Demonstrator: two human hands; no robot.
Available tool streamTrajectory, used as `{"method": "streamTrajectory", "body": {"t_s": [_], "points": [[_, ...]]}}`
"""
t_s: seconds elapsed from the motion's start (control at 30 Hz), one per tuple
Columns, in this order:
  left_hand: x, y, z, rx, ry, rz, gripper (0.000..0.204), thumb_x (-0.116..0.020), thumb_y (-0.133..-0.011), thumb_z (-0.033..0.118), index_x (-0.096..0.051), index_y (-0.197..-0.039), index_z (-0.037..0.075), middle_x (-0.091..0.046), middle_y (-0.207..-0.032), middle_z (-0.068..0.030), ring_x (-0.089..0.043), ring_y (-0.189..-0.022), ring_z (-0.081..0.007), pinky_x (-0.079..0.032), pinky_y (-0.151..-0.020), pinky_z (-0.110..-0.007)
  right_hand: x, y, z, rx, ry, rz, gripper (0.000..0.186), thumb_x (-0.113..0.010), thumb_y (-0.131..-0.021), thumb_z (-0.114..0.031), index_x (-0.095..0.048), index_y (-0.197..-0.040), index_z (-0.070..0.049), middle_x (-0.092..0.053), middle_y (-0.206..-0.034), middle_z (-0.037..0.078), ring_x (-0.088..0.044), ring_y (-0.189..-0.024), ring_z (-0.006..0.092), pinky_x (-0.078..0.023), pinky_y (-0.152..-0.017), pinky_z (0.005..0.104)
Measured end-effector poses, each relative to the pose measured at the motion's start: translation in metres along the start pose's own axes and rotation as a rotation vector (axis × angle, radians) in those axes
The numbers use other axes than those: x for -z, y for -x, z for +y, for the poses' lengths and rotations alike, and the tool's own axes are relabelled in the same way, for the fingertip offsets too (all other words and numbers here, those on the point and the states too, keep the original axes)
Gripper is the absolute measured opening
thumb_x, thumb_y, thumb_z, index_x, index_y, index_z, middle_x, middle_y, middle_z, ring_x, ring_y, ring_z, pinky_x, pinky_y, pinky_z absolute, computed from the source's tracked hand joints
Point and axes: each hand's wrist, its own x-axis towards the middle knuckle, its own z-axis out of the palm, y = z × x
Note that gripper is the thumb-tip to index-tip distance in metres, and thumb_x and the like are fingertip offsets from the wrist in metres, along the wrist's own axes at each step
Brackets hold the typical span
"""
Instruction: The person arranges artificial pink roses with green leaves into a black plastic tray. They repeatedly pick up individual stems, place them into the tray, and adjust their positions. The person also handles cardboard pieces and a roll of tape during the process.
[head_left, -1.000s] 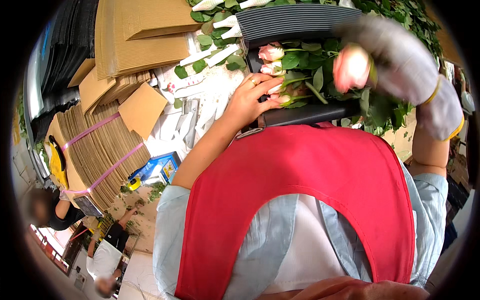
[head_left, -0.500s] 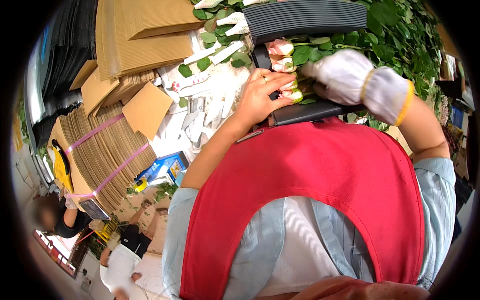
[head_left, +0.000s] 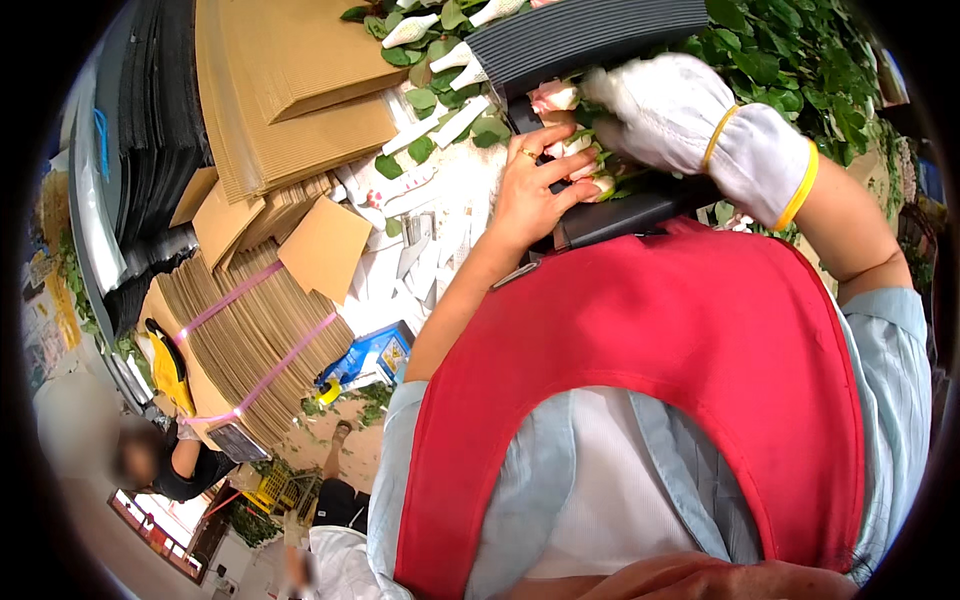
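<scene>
Several pale pink roses lie side by side in a black trough (head_left: 630, 218) just beyond the red apron (head_left: 640, 310). My bare left hand (head_left: 538, 190), with a ring on one finger, rests its spread fingers over the rose heads (head_left: 602, 186) at the trough's left end. Beside the upper pink rose (head_left: 553, 97) is my right hand (head_left: 665, 112) in a white glove with yellow trim. Its fingertips are blurred and partly hidden, so I cannot make out what they hold. Green leaves and stems show between the hands.
Ribbed black sheets (head_left: 590, 42) stand beyond the trough, with leafy stems (head_left: 780, 60) to the right. White-netted buds (head_left: 410, 30), stacked cardboard (head_left: 310, 140), a strapped cardboard bundle (head_left: 250, 330) and a blue box (head_left: 370, 357) lie leftward. Other people are at lower left.
The view has shifted, so the surroundings at left sit farther right. My right hand has moved up along the roses toward the ribbed sheets. My left hand stays on the rose heads.
</scene>
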Motion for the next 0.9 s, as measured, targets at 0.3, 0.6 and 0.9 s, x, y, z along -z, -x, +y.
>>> {"method": "streamTrajectory", "body": {"t_s": [0.3, 0.6, 0.9], "points": [[0.001, -0.005, 0.013, -0.063, -0.349, 0.005, 0.049, -0.084, -0.073, 0.015, -0.075, -0.121, 0.021, -0.062, -0.133, -0.0055, -0.055, -0.116, -0.0308, -0.046, -0.101, -0.042, -0.054, -0.031, 0.020, 0.171, 0.128, 0.027, 0.021, -0.065, -0.086, -0.025, -0.071, -0.095, -0.007, -0.074, -0.080, 0.017, -0.074, -0.079, 0.0375, -0.059, -0.067, 0.0480], [0.019, -0.037, -0.003, 0.026, -0.073, -0.062, 0.023, -0.082, -0.075, 0.015, -0.083, -0.098, 0.016, -0.065, -0.132, -0.0118, -0.063, -0.115, -0.0305, -0.048, -0.100, -0.043, 0.053, 0.004, 0.007, 0.392, 0.044, 0.151, 0.028, -0.072, -0.081, -0.019, -0.065, -0.104, -0.006, -0.063, -0.073, 0.011, -0.064, -0.064, 0.0305, -0.052, -0.058, 0.0422], [0.011, -0.026, 0.004, 0.161, -0.002, -0.020, 0.059, -0.081, -0.079, 0.012, -0.062, -0.135, 0.011, -0.061, -0.137, -0.0098, -0.054, -0.120, -0.0323, -0.040, -0.105, -0.042, 0.051, -0.098, 0.080, -0.047, -0.086, 0.215, 0.039, -0.062, -0.093, -0.041, -0.072, -0.105, -0.006, -0.074, -0.093, 0.021, -0.074, -0.091, 0.0361, -0.059, -0.079, 0.0457]]}}
